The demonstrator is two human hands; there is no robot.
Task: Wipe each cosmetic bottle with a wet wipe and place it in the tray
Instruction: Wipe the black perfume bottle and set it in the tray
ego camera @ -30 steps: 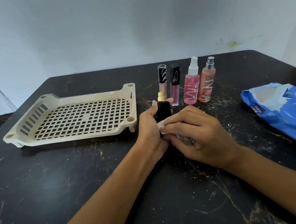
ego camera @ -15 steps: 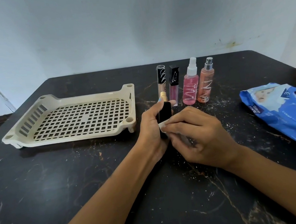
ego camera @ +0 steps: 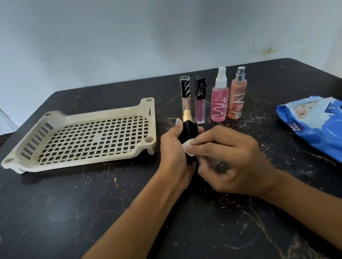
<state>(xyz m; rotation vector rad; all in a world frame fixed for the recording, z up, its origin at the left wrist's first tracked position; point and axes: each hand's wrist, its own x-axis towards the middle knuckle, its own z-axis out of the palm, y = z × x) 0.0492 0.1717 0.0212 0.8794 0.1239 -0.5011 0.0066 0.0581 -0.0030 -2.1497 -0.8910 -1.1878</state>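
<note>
One bottle in work — my left hand (ego camera: 176, 150) clasps the black bottle (ego camera: 189, 140) upright; right hand (ego camera: 225, 156) pinches the wet wipe (ego camera: 189, 150) against it. Next, I judge: carry it left into the empty tray (ego camera: 94, 158).

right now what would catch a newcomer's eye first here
Two hands meet at centre: the left hand grips a black bottle while the right hand presses a wet wipe against it. Left sits an empty cream tray; behind stand four more cosmetic bottles.
</note>
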